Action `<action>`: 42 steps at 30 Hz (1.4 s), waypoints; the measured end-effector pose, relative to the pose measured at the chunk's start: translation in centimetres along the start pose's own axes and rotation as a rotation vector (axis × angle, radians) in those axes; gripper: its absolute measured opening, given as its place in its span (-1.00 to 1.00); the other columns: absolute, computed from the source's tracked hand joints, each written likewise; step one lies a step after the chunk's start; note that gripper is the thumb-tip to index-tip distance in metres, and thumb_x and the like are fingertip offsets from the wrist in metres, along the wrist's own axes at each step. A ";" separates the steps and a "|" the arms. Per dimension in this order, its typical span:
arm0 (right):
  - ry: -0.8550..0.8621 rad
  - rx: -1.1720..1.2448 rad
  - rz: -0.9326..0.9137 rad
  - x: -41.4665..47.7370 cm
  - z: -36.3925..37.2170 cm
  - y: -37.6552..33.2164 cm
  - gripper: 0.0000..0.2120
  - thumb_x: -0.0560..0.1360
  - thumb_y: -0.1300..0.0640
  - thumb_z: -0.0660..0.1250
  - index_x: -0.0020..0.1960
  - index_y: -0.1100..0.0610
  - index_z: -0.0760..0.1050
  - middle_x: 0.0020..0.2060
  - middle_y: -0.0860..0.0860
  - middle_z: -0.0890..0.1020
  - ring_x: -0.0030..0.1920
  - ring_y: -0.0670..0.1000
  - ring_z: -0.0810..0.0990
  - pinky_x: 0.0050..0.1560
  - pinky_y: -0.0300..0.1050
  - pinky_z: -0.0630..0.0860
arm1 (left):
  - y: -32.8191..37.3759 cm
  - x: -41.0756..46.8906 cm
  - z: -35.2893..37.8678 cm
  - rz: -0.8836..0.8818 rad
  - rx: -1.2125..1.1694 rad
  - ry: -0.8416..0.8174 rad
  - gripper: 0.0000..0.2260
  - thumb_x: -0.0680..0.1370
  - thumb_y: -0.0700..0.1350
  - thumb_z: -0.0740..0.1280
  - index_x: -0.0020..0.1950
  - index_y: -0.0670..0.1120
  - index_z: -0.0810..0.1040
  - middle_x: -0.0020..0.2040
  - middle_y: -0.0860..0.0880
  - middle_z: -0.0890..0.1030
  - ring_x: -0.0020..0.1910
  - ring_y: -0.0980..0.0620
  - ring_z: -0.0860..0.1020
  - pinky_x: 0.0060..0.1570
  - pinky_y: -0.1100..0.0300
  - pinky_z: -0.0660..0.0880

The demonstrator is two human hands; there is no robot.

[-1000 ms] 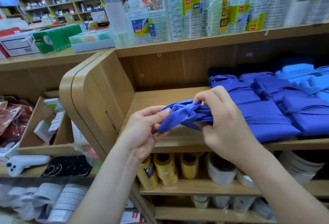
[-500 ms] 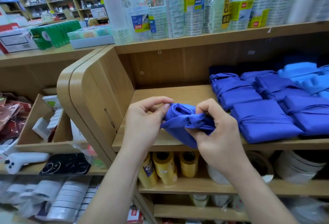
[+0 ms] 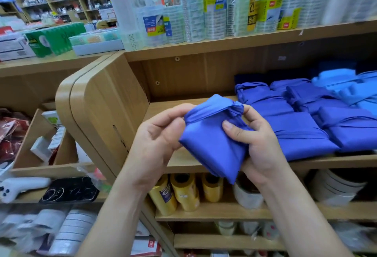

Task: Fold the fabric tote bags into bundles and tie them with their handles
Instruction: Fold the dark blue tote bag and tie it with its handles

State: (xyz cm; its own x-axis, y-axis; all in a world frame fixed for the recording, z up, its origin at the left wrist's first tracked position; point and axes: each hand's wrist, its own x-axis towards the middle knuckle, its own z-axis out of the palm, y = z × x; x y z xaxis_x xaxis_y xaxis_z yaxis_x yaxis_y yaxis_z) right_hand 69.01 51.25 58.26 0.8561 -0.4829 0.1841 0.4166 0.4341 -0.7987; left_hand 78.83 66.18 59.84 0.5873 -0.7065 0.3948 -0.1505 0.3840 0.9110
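Head view, the only one:

- 1 royal-blue tote bundle (image 3: pixel 212 140) in hand, held in the air just in front of the wooden shelf (image 3: pixel 163 109) and tilted so one corner points down. The handle strap (image 3: pixel 212 112) is wrapped round its top end and bunched at the right.
- Left hand (image 3: pixel 157 140): thumb and curled fingers pinch the bundle's upper-left edge.
- Right hand (image 3: pixel 259 144): grips the right side, thumb flat on the front face, fingers curled round the bunched strap end.
- On the shelf to the right of the hands is a stack of finished royal-blue bundles (image 3: pixel 302 134). At least 5 – they overlap, so no exact count.
- Further right are lighter blue bundles (image 3: pixel 334 77), at least 2, cut off by the frame edge.
- One shelf down, below the hands, 3 yellow tape rolls (image 3: pixel 185 191) stand side by side.
- On the lower left unit are 1 white game controller (image 3: pixel 20 185) and 1 black phone case (image 3: pixel 69 191), near each other but not touching.
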 end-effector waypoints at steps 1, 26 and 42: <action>0.003 0.022 0.024 0.0 -0.1 -0.2 -0.61 0.23 0.40 0.45 0.01 0.18 0.49 -0.17 0.09 0.69 -0.18 0.03 0.67 -0.18 -0.15 0.62 | 0.2 0.0 -0.3 -0.005 0.033 -0.037 -0.60 0.32 0.09 0.58 0.07 -0.05 0.68 0.12 -0.06 0.64 0.15 -0.04 0.58 0.06 0.13 0.53; 0.619 -0.303 -0.446 2.2 2.2 0.7 -0.59 0.36 0.35 0.51 -0.02 -0.06 0.45 -0.11 0.03 0.62 -0.15 -0.02 0.64 -0.03 -0.04 0.62 | -2.4 0.2 4.5 0.180 0.439 0.503 -0.85 0.41 -0.24 0.52 -0.14 -0.08 0.59 -0.25 0.00 0.62 -0.32 -0.08 0.50 -0.30 0.07 0.49; 0.531 -0.513 -0.451 2.9 0.9 0.4 -0.77 0.62 -0.06 0.09 -0.04 -0.06 0.51 -0.14 -0.22 0.58 -0.06 -0.19 0.53 0.06 -0.22 0.42 | -0.7 0.4 4.4 0.060 0.577 0.361 -0.59 0.39 -0.30 0.52 0.07 0.12 0.53 0.06 0.04 0.56 0.01 0.12 0.60 -0.13 0.28 0.55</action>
State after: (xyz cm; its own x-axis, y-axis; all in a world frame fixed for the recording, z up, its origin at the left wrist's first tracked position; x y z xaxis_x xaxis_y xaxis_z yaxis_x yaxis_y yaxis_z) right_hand 71.92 50.78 58.97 0.3328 -0.8731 0.3562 0.3837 -0.2197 -0.8969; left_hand 75.66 62.96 59.87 0.7785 -0.4126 0.4729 -0.5316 -0.0329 0.8464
